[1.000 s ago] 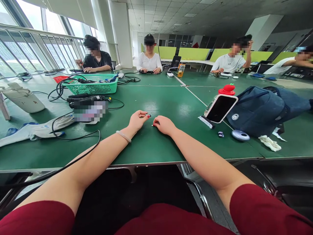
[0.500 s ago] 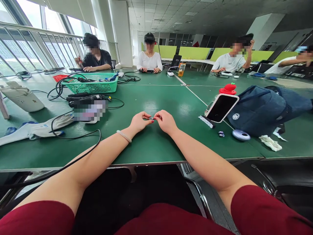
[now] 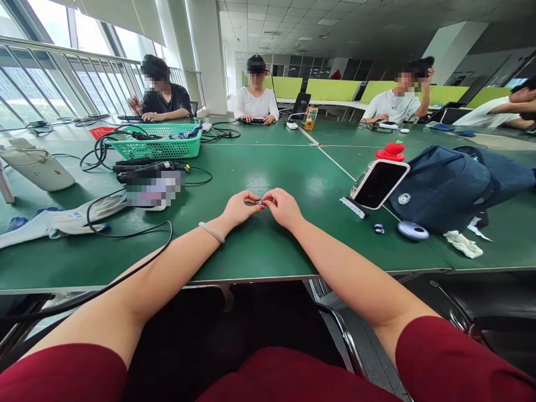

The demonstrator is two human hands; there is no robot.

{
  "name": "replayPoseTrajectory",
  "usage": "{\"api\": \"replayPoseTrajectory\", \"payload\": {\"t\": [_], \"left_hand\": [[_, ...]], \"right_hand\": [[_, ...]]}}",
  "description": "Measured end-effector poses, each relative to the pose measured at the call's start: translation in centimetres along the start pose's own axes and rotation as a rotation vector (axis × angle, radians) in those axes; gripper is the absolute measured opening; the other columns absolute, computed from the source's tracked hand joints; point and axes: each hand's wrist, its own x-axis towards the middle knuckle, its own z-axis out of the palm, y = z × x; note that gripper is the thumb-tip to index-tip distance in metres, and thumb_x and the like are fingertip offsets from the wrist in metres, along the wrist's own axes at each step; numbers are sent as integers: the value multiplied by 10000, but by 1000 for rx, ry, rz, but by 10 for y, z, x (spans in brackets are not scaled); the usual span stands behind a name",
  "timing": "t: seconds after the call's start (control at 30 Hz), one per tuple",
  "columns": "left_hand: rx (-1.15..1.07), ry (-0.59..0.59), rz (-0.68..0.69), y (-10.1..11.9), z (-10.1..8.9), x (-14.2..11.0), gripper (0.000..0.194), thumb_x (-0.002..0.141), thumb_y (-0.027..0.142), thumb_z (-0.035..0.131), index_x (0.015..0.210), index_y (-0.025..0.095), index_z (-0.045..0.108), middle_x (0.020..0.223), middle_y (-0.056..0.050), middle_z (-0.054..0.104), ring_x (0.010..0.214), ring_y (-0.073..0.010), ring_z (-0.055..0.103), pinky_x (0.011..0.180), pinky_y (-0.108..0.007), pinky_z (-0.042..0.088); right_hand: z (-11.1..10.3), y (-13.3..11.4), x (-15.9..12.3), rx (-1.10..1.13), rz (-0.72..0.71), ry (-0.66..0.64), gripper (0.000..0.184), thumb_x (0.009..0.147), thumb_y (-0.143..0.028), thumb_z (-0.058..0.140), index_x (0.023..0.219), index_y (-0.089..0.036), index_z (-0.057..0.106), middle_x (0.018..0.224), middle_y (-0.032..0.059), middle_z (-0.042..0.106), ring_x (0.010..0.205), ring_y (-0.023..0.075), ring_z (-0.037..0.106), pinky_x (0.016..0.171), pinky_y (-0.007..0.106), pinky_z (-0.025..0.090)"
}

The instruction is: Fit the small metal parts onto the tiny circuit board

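Just above the green table, in the middle of the head view, both my hands meet around a small silvery, dark-patterned object. Its kind is too small to tell, and fingertips cover most of it. My left hand pinches its left side between thumb and fingers; a pale band circles that wrist. On the other side my right hand is closed, thumb and forefinger gripping the right end of the same object. The two hands' fingertips almost touch.
Leftward lie white gloves, a black cable, dark devices and a green basket. At right are a propped phone, a blue bag, a round lilac case and a crumpled tissue. Several people sit across the table.
My hands stay in the same place, with the small object turned slightly between the fingertips. At far right, a person's head and arm have shifted.
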Motion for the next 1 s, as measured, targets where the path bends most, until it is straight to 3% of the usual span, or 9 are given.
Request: {"api": "replayPoseTrajectory", "payload": {"t": [0.33,0.6,0.73,0.9,1.0], "left_hand": [[-33,69,-21,-3,0,2,297,665,350,747,856,161,620,868,-73,714,833,-192,655,821,-355,486],[-125,-14,-86,8,-1,-3,314,717,303,716,967,119,671,783,-72,703,740,-166,649,738,-318,499],[-267,-56,-164,13,0,-4,378,681,347,752,980,123,694,871,-85,713,770,-167,644,699,-297,514],[-517,-146,-251,17,3,-7,298,681,226,753,949,109,693,915,-80,705,787,-136,642,811,-323,528],[-542,-172,-277,18,4,-8,233,694,160,728,920,111,696,902,-72,703,758,-124,644,830,-330,531]], "right_hand": [[0,10,0,49,55,23,245,841,-265,608,1072,-187,633,849,8,589,608,112,478,676,277,426],[3,8,-1,-23,40,-28,148,847,-313,609,886,-175,642,863,28,612,658,122,506,658,264,403],[3,4,-4,-57,7,-37,154,837,-330,618,864,-179,621,877,23,618,685,125,522,667,259,398],[7,-5,-6,-138,17,-46,106,833,-294,603,839,-188,593,891,23,618,747,146,552,682,263,403],[9,-8,-6,-161,29,-54,91,833,-281,604,863,-196,591,909,22,617,782,153,562,701,265,411]]}}
